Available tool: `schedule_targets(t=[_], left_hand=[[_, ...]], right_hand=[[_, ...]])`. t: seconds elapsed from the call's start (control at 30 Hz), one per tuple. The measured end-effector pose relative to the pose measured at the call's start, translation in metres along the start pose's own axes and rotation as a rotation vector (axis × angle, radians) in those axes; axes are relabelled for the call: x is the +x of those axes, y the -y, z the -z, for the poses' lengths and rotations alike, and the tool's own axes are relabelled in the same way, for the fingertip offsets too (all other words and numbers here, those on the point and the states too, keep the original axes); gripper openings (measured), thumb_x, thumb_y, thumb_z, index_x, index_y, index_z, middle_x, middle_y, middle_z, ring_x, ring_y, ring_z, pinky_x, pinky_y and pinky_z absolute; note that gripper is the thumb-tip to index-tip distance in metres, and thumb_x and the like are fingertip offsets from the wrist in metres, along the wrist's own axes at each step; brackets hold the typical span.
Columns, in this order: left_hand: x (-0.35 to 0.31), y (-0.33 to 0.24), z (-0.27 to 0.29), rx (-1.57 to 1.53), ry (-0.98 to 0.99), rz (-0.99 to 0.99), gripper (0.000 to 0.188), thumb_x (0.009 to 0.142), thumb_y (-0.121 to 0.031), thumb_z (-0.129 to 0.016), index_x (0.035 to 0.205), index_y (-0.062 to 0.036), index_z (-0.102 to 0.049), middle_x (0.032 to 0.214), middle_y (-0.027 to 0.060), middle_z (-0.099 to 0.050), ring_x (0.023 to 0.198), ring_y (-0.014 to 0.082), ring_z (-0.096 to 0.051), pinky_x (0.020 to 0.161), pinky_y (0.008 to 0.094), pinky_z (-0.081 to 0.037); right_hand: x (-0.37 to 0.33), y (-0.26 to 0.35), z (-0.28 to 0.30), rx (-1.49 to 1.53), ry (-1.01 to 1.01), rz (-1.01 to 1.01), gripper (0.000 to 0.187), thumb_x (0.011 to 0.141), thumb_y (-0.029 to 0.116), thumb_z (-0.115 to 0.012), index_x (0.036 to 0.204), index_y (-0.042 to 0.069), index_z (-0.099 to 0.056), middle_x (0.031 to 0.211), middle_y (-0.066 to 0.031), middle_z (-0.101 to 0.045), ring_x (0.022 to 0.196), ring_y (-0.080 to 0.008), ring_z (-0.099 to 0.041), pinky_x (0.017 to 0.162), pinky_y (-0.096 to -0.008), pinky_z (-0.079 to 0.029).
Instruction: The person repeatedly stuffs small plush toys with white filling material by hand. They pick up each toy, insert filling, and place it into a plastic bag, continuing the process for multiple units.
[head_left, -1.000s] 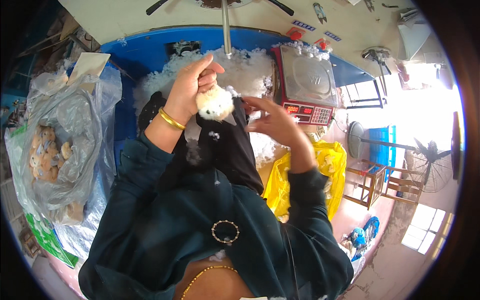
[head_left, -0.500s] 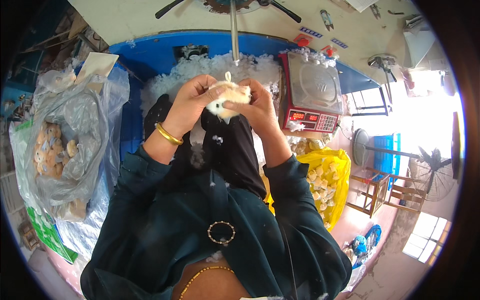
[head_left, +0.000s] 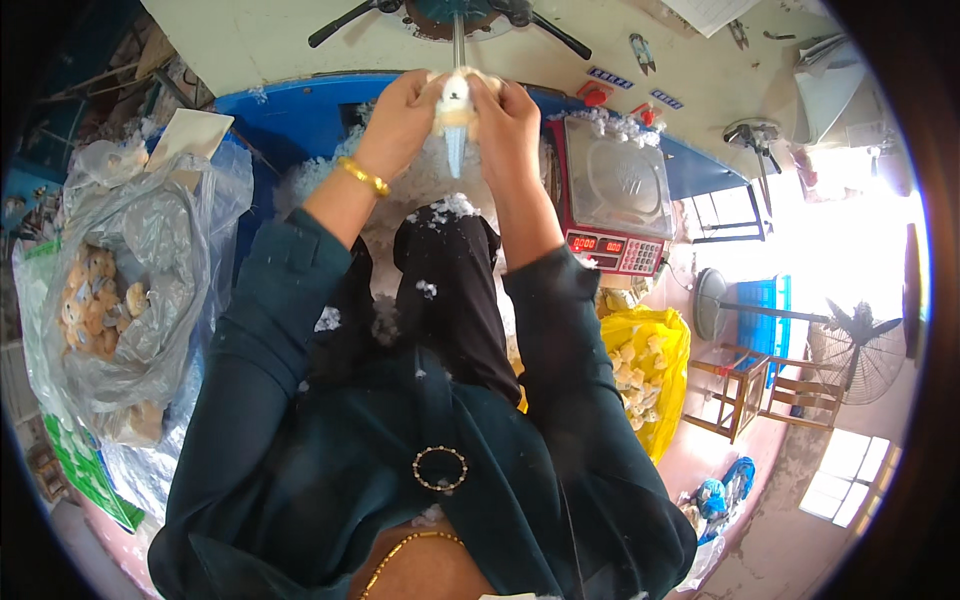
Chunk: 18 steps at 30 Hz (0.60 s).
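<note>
My left hand point(head_left: 402, 115), with a gold bangle above it at the wrist, and my right hand point(head_left: 508, 125) are both closed around a small plush toy point(head_left: 454, 97). The toy is cream with a white muzzle, and a light blue piece point(head_left: 455, 150) hangs down below it. Straight behind the toy, the thin metal tube point(head_left: 459, 45) of a filling machine points toward me. Its tip is hidden by the toy and my fingers, so I cannot tell whether it sits inside.
White stuffing fluff point(head_left: 310, 180) lies in the blue trough point(head_left: 290, 100). On the right are a red scale point(head_left: 615, 195) and a yellow bag point(head_left: 672, 350) of plush pieces. Left stands a clear plastic bag point(head_left: 185, 235) holding brown plush toys. Snips point(head_left: 642, 52) lie on the table.
Both hands have moved away from me, up to the metal tube, carrying the toy. The toy has turned, so its muzzle and blue piece now face me.
</note>
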<state>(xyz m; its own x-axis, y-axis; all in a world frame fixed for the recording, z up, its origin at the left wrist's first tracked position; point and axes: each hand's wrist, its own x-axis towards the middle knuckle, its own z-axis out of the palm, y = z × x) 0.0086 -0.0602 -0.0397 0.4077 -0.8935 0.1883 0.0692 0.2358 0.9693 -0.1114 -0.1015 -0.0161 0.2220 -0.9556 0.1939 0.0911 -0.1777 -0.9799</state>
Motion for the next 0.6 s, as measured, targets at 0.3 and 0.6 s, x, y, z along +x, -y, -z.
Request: schedule_targets(t=[0.3, 0.6], left_hand=[[0.025, -0.006, -0.002, -0.096, -0.080, 0.039, 0.021, 0.093, -0.019, -0.058, 0.086, 0.0009, -0.061, 0.070, -0.0005, -0.055, 0.061, 0.0053, -0.045, 0.052, 0.0232, -0.038], [-0.026, -0.019, -0.010, 0.047, -0.115, -0.074, 0.015, 0.091, -0.015, -0.061, 0.086, -0.0013, -0.064, 0.067, -0.0030, -0.054, 0.058, 0.0046, -0.041, 0.051, 0.0213, -0.034]], right_hand=[[0.039, 0.002, -0.016, 0.099, -0.042, -0.018, 0.022, 0.084, 0.015, -0.069, 0.075, 0.000, -0.056, 0.064, 0.0000, -0.053, 0.056, -0.0065, -0.044, 0.048, -0.0262, -0.036], [-0.006, 0.019, 0.021, 0.434, 0.127, -0.277, 0.017, 0.084, 0.009, -0.069, 0.071, 0.008, -0.059, 0.067, -0.0003, -0.060, 0.053, -0.0058, -0.052, 0.044, -0.0194, -0.037]])
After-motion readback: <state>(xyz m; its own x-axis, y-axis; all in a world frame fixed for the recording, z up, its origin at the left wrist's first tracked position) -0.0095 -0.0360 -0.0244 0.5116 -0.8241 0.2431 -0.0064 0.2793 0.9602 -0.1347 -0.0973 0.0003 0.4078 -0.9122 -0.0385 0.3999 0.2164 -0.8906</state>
